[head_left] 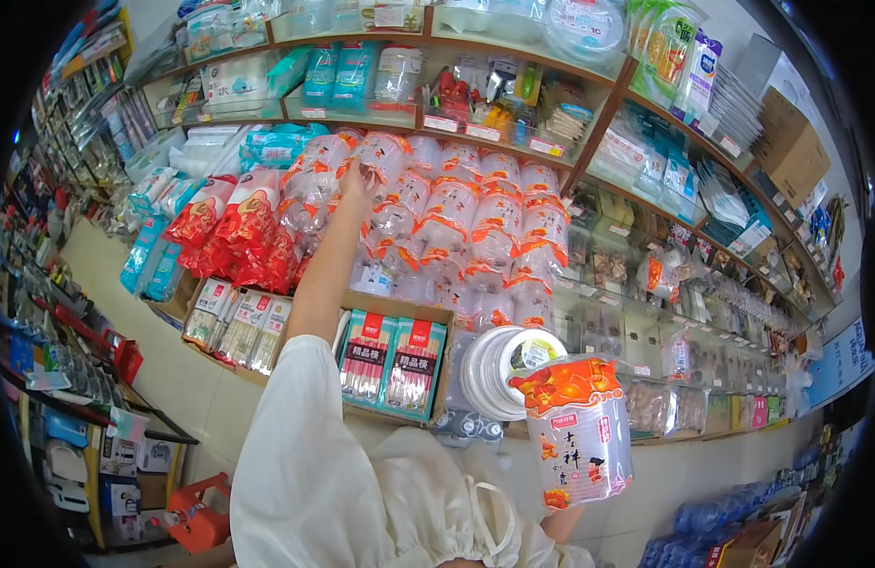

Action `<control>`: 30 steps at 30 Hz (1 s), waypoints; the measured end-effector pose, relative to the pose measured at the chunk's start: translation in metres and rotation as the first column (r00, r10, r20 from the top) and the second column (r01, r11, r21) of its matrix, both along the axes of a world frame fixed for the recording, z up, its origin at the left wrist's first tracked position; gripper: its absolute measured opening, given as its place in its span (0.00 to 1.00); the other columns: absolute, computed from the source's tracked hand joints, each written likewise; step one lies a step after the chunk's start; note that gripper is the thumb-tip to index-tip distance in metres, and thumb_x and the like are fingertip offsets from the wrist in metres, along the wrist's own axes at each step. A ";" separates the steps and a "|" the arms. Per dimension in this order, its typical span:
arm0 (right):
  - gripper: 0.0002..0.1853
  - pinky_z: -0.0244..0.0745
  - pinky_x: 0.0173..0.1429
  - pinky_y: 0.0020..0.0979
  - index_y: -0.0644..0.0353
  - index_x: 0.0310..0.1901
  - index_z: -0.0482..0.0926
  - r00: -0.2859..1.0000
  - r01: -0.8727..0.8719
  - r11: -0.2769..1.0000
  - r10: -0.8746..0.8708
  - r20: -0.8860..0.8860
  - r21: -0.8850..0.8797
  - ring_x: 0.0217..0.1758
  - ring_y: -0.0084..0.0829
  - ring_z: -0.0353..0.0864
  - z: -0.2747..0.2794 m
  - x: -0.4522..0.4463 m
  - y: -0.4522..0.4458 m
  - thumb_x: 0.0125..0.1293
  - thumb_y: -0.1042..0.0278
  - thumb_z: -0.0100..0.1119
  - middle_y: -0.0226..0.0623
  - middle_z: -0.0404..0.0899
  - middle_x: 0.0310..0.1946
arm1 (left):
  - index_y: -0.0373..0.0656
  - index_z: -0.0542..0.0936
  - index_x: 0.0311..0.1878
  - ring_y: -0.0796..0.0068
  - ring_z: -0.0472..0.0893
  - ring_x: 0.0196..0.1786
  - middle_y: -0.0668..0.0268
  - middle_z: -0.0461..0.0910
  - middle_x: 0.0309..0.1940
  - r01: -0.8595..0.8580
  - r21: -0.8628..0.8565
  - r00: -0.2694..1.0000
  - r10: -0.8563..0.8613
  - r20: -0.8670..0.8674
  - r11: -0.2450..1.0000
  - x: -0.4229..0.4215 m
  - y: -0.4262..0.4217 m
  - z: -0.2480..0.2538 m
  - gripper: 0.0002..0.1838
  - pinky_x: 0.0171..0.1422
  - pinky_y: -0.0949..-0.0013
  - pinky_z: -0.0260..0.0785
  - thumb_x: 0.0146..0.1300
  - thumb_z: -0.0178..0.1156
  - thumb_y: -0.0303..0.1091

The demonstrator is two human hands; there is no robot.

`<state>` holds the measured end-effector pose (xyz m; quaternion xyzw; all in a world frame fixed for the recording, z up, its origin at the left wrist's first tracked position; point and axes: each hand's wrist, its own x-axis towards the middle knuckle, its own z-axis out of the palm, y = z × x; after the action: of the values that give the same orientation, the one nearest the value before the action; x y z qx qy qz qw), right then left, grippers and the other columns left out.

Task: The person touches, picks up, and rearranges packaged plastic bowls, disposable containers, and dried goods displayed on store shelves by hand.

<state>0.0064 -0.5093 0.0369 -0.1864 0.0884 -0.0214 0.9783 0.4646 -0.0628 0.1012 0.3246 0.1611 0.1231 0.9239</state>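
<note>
My left hand (360,180) reaches forward over the display, its fingers closed on a clear wrapped pack of disposable plastic cups (380,154) with orange-red printed ends, at the back of the pile. Low at the right, another pack of disposable plastic cups (583,445) stands upright in front of me, with an orange top and Chinese lettering. My right hand (562,523) is under and behind this pack, supporting it; its fingers are mostly hidden. Many matching packs (449,210) lie stacked in rows to the right of my left hand.
Red bags (253,210) lie left of my forearm. Nearer me are a box of chopstick packs (414,364) and a stack of round white containers (494,374). Shelves (513,140) of wrapped goods rise behind. A red plastic stool (199,516) stands on the floor at lower left.
</note>
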 end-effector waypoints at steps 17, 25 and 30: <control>0.38 0.65 0.60 0.46 0.58 0.63 0.58 1.000 0.000 0.996 0.002 0.027 -0.091 0.59 0.39 0.67 0.007 0.023 0.018 0.54 0.49 0.60 0.40 0.65 0.58 | 0.44 0.68 0.23 0.81 0.66 0.25 0.71 0.66 0.20 -0.155 0.433 0.936 -0.009 0.352 0.888 -0.124 -0.009 0.009 0.14 0.30 0.75 0.56 0.60 0.50 0.41; 0.39 0.65 0.60 0.46 0.58 0.63 0.58 0.994 -0.097 0.872 0.105 -0.012 -0.480 0.59 0.39 0.67 0.002 0.036 0.077 0.53 0.49 0.61 0.40 0.66 0.58 | 0.39 0.59 0.62 0.68 0.64 0.62 0.60 0.64 0.59 0.765 0.371 0.495 -0.850 0.182 0.526 -0.344 -0.153 -0.011 0.43 0.63 0.64 0.59 0.51 0.59 0.59; 0.42 0.68 0.58 0.33 0.60 0.62 0.58 0.960 -0.279 0.680 0.219 -0.175 -0.678 0.56 0.30 0.69 0.016 0.048 0.104 0.43 0.76 0.70 0.37 0.69 0.54 | 0.35 0.53 0.64 0.68 0.64 0.62 0.61 0.64 0.59 0.819 0.232 0.529 -0.847 0.048 0.524 -0.352 -0.136 0.000 0.48 0.66 0.64 0.54 0.47 0.64 0.52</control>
<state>0.0542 -0.4051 0.0530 -0.5515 0.0864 0.0874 0.8251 0.1123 -0.1983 0.1016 0.4339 -0.0981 -0.2959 0.8453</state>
